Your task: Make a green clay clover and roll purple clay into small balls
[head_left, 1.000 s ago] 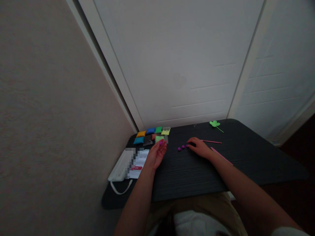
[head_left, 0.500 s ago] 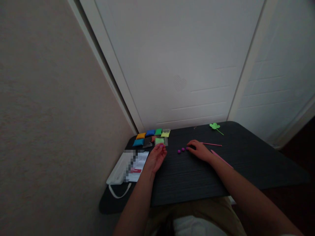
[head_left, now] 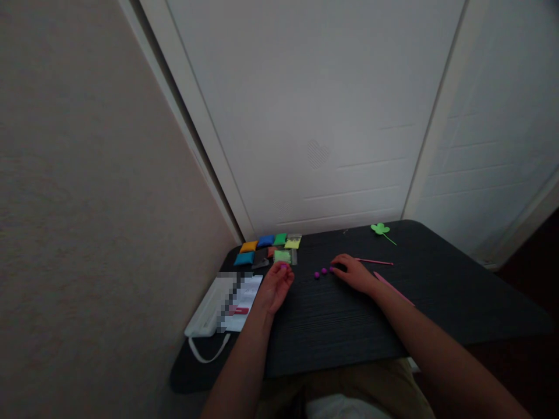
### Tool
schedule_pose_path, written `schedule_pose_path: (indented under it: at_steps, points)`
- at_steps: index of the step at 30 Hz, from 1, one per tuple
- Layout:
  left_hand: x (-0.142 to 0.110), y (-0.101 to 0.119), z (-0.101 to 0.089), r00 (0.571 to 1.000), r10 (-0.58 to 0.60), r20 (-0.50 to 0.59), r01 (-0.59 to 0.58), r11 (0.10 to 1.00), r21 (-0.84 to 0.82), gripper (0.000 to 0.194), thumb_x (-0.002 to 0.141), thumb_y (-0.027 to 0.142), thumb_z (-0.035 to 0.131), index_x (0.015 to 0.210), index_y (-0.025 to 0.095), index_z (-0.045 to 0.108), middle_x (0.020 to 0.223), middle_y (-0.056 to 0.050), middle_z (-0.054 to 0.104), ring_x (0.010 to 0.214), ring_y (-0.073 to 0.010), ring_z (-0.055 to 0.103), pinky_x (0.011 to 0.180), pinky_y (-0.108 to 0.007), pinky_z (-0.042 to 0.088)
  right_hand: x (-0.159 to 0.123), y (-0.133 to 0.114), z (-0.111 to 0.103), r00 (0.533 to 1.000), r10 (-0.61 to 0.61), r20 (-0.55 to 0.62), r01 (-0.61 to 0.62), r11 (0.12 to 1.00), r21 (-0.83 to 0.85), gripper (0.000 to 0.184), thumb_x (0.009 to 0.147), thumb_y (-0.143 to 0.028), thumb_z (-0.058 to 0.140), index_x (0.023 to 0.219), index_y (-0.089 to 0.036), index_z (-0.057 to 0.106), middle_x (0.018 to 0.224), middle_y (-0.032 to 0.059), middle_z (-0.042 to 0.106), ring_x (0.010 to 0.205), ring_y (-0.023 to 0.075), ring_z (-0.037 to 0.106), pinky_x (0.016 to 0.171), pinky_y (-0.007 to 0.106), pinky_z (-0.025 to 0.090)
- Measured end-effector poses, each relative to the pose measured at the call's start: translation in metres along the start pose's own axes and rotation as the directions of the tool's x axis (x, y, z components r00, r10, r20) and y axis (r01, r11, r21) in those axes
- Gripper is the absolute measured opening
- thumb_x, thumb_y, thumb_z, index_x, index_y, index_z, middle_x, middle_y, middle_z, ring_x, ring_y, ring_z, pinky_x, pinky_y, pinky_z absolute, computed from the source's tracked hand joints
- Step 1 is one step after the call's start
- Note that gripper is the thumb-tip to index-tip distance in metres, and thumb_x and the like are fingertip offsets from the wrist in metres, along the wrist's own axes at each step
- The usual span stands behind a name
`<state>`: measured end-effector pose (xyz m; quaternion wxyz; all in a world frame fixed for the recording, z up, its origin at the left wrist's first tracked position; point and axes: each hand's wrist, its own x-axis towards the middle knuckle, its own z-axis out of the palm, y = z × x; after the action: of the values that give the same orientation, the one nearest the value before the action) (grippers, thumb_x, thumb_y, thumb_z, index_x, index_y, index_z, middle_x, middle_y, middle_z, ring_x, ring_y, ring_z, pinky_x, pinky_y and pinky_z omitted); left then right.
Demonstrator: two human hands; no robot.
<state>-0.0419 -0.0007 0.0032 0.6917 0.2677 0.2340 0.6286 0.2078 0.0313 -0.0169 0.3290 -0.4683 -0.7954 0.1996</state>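
Several small purple clay balls lie in a row on the dark table, among them one ball [head_left: 317,275] at the left end and another ball [head_left: 324,271] beside it. At the row's right end, the thumb and fingers of my right hand [head_left: 353,273] close on a purple clay ball [head_left: 331,269] resting on the tabletop. My left hand [head_left: 276,286] is raised palm-up, its fingers curled around a bit of purple clay [head_left: 283,266] that shows at the fingertips. Most of that piece is hidden.
Packets of coloured clay, including an orange packet [head_left: 249,247] and a light-green packet [head_left: 282,256], sit at the back left. Nearer stand a white case [head_left: 205,311] and a paper sheet [head_left: 251,294]. Pink tools [head_left: 395,289] and a green clay flower [head_left: 380,229] lie right.
The whole scene sits slightly lower in view as the head tilts. Both hands keep nearly the same places over the table, and the row of balls looks unchanged.
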Motion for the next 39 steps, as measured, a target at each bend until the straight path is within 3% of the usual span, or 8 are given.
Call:
schedule_pose_path:
  at_steps: [3, 7, 17, 24, 28, 31, 34, 39]
  points:
    - [0.001, 0.000, 0.000, 0.999, -0.037, 0.009, 0.037, 0.997, -0.073, 0.008, 0.074, 0.013, 0.056, 0.082, 0.012, 0.058, 0.073, -0.002, 0.058, 0.065, -0.0062, 0.054, 0.061, -0.019, 0.046, 0.000, 0.000, 0.000, 1.000, 0.002, -0.003, -0.002, 1.000, 0.003, 0.026, 0.078, -0.036, 0.048, 0.096, -0.020, 0.059, 0.102, 0.0058, 0.055, 0.097, 0.0166, 0.050, 0.090, 0.032, 0.036]
    - [0.002, 0.001, 0.001, 0.994, -0.104, 0.036, 0.108, 0.986, -0.129, 0.019, 0.080, 0.021, 0.049, 0.090, 0.008, 0.057, 0.066, -0.002, 0.055, 0.058, -0.0055, 0.050, 0.055, -0.018, 0.045, 0.000, -0.001, 0.000, 1.000, 0.007, -0.006, -0.007, 1.000, 0.009, 0.027, 0.077, -0.037, 0.048, 0.096, -0.020, 0.059, 0.102, 0.0056, 0.055, 0.097, 0.0164, 0.050, 0.090, 0.031, 0.036]
    - [0.001, -0.001, -0.006, 0.994, -0.081, -0.067, 0.082, 0.997, 0.012, 0.026, 0.073, 0.001, 0.052, 0.095, 0.014, 0.057, 0.092, -0.006, 0.059, 0.080, -0.0104, 0.057, 0.073, -0.023, 0.048, 0.001, -0.002, 0.001, 0.999, 0.022, -0.023, -0.022, 1.000, 0.008, 0.026, 0.078, -0.037, 0.048, 0.096, -0.021, 0.059, 0.102, 0.0056, 0.056, 0.098, 0.0165, 0.051, 0.089, 0.031, 0.037]
    - [0.000, 0.000, 0.000, 0.983, -0.176, 0.041, 0.179, 0.981, -0.072, 0.008, 0.080, 0.017, 0.048, 0.084, 0.012, 0.054, 0.065, 0.001, 0.047, 0.056, -0.0049, 0.046, 0.053, -0.017, 0.041, 0.001, -0.006, -0.001, 0.999, 0.043, -0.024, -0.043, 0.999, 0.028, 0.025, 0.077, -0.036, 0.049, 0.095, -0.021, 0.059, 0.102, 0.0050, 0.056, 0.097, 0.0167, 0.051, 0.089, 0.030, 0.037]
    - [0.000, 0.002, 0.001, 0.970, -0.220, 0.101, 0.231, 0.966, -0.118, 0.022, 0.081, 0.031, 0.046, 0.066, 0.014, 0.047, 0.054, 0.004, 0.036, 0.048, -0.0049, 0.037, 0.046, -0.018, 0.035, 0.001, -0.007, 0.000, 0.998, 0.052, -0.024, -0.051, 0.998, 0.039, 0.025, 0.078, -0.036, 0.048, 0.094, -0.021, 0.060, 0.101, 0.0052, 0.056, 0.097, 0.0168, 0.051, 0.088, 0.030, 0.037]
    - [0.001, 0.002, -0.003, 0.978, -0.196, 0.071, 0.204, 0.971, -0.127, 0.022, 0.080, 0.032, 0.048, 0.068, 0.014, 0.048, 0.051, 0.005, 0.035, 0.045, -0.0045, 0.037, 0.043, -0.017, 0.035, 0.001, -0.006, 0.000, 0.999, 0.032, -0.024, -0.031, 0.999, 0.033, 0.024, 0.078, -0.036, 0.048, 0.094, -0.021, 0.059, 0.101, 0.0050, 0.056, 0.096, 0.0164, 0.051, 0.088, 0.029, 0.037]
    - [0.004, 0.000, -0.009, 0.991, -0.124, -0.043, 0.121, 0.990, -0.072, 0.006, 0.078, 0.016, 0.052, 0.083, 0.014, 0.054, 0.063, 0.001, 0.052, 0.054, -0.0054, 0.050, 0.051, -0.018, 0.043, 0.001, -0.005, 0.001, 0.999, 0.025, -0.021, -0.024, 0.999, 0.026, 0.024, 0.078, -0.035, 0.048, 0.094, -0.021, 0.059, 0.100, 0.0048, 0.056, 0.096, 0.0163, 0.051, 0.088, 0.029, 0.037]
    - [0.003, 0.002, -0.007, 0.991, -0.107, -0.075, 0.106, 0.994, -0.009, 0.022, 0.077, 0.009, 0.051, 0.098, 0.013, 0.055, 0.096, -0.009, 0.062, 0.076, -0.0122, 0.060, 0.070, -0.027, 0.051, 0.002, -0.005, 0.001, 1.000, 0.022, -0.021, -0.021, 1.000, 0.020, 0.023, 0.078, -0.034, 0.049, 0.094, -0.021, 0.059, 0.099, 0.0051, 0.056, 0.095, 0.0161, 0.052, 0.087, 0.029, 0.038]
